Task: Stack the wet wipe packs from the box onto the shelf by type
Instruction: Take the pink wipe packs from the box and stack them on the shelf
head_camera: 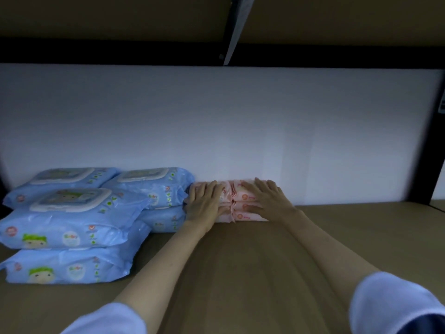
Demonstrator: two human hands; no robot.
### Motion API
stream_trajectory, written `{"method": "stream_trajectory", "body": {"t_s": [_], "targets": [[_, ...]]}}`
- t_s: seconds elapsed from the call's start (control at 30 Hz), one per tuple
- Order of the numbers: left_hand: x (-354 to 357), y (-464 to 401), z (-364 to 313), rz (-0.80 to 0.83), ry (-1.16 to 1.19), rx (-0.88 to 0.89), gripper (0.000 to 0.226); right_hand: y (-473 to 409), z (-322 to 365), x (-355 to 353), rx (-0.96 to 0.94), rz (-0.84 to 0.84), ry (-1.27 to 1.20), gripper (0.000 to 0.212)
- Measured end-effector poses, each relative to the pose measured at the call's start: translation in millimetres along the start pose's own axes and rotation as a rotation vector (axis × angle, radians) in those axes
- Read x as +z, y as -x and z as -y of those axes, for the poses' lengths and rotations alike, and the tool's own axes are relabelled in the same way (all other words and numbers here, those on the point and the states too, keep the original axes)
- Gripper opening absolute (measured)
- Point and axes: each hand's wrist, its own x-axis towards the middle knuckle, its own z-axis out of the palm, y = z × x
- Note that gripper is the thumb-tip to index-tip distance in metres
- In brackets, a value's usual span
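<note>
Small pink wet wipe packs (243,208) sit in two side-by-side stacks against the white back wall of the wooden shelf (240,261). My left hand (204,203) lies with straight fingers over the top and front of the left pink stack. My right hand (265,198) lies flat on the right pink stack, fingers spread. To the left, large blue wet wipe packs (72,220) are piled in two-high stacks, front and back. The box is not in view.
The white back wall (240,128) closes off the shelf behind the packs. A dark upper shelf edge with a metal bracket (237,32) runs overhead. Bare shelf board extends to the right of the pink packs, up to a dark upright (437,153).
</note>
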Motion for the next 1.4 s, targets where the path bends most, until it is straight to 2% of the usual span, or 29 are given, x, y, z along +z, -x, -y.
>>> {"method": "stream_trajectory", "body": {"t_s": [0.1, 0.17, 0.23, 0.27, 0.33, 0.47, 0.57, 0.63, 0.7, 0.73, 0.77, 0.87, 1.0, 1.17, 1.27, 1.4], "targets": [[-4.9, -2.2, 1.3, 0.050, 0.075, -0.009, 0.062, 8.5, -3.3, 1.4, 0.014, -0.153, -0.243, 0.091], [-8.1, -2.0, -3.0, 0.047, 0.134, -0.006, 0.061, 20.3, -11.5, -2.0, 0.214, -0.218, -0.588, 0.110], [-7.9, -0.4, -16.0, 0.027, 0.166, 0.046, 0.063, 33.7, -22.1, -0.2, 0.366, -0.147, -0.872, 0.112], [-6.2, -0.7, -23.9, 0.028, 0.154, 0.076, 0.063, 40.4, -24.5, 2.9, 0.388, -0.093, -0.904, 0.111], [-0.7, -3.3, -35.2, 0.034, 0.101, 0.104, 0.060, 47.4, -26.0, 12.0, 0.387, -0.045, -0.887, 0.105], [8.8, -9.3, -35.6, -0.017, 0.078, 0.105, 0.054, 43.4, -27.6, 20.0, 0.355, -0.113, -0.889, 0.088], [12.1, -11.9, -32.9, -0.018, 0.041, 0.114, 0.054, 39.7, -30.6, 21.0, 0.344, -0.117, -0.857, 0.085], [13.7, -12.2, -29.4, -0.034, 0.020, 0.142, 0.058, 38.6, -30.7, 16.9, 0.335, -0.059, -0.881, 0.100], [14.4, -6.8, -22.7, -0.113, -0.035, 0.150, 0.068, 32.3, -29.7, 14.4, 0.329, -0.005, -0.962, 0.134], [15.6, -2.9, -17.5, -0.140, -0.059, 0.104, 0.074, 28.2, -26.9, 13.5, 0.329, 0.005, -1.000, 0.147], [18.0, 0.0, -10.6, -0.176, -0.066, 0.053, 0.079, 23.3, -24.5, 16.3, 0.331, 0.007, -1.035, 0.151], [22.2, 5.8, 4.5, -0.165, -0.030, -0.041, 0.088, 17.6, -13.0, 16.3, 0.311, -0.044, -1.115, 0.125], [23.6, 0.6, 4.3, -0.051, -0.040, -0.058, 0.073, 15.2, -6.0, 18.2, 0.259, -0.077, -1.009, 0.094], [21.7, -2.3, 7.1, -0.018, -0.100, -0.034, 0.066, 13.4, -2.8, 25.3, 0.298, -0.140, -0.937, 0.075], [16.0, -2.3, 4.5, -0.001, -0.123, -0.048, 0.071, 16.6, -3.6, 20.2, 0.346, -0.124, -0.919, 0.075], [-3.1, 5.5, 0.4, 0.019, -0.050, -0.034, 0.071, 24.9, 4.7, 8.0, 0.446, -0.077, -0.843, 0.105]]}}
